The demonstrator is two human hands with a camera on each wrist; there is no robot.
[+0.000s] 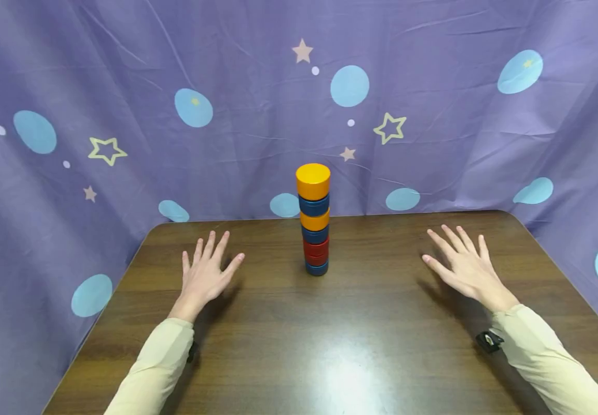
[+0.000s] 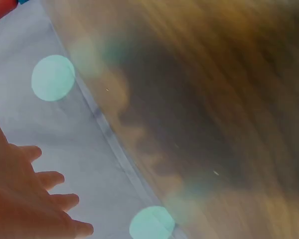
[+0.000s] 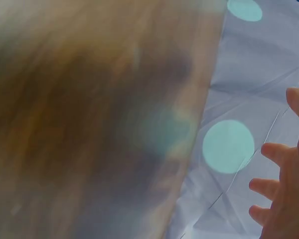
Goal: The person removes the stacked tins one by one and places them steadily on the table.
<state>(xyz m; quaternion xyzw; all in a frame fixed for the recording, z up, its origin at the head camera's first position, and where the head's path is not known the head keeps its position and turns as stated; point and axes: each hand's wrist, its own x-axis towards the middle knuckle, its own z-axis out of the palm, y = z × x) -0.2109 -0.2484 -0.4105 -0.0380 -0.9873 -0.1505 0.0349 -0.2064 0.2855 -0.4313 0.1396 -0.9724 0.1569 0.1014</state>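
Observation:
An upright tower of round pieces (image 1: pixel 315 221) stands near the table's back edge, between my two hands. Its top piece (image 1: pixel 313 181) is orange-yellow and wider than the rest; below it come blue, orange, blue, red and blue pieces. My left hand (image 1: pixel 205 276) is to the left of the tower, fingers spread, palm down and holding nothing. On the other side, my right hand (image 1: pixel 466 270) has its fingers spread likewise, apart from the tower. In the left wrist view, a red piece (image 2: pixel 2 7) peeks in at the top corner.
The brown wooden table (image 1: pixel 278 323) reflects a bright light near its front. Behind it hangs a purple curtain (image 1: pixel 257 75) with blue dots and stars. Hand shadows fall on the tabletop. A small black device (image 1: pixel 488 341) sits at the right sleeve.

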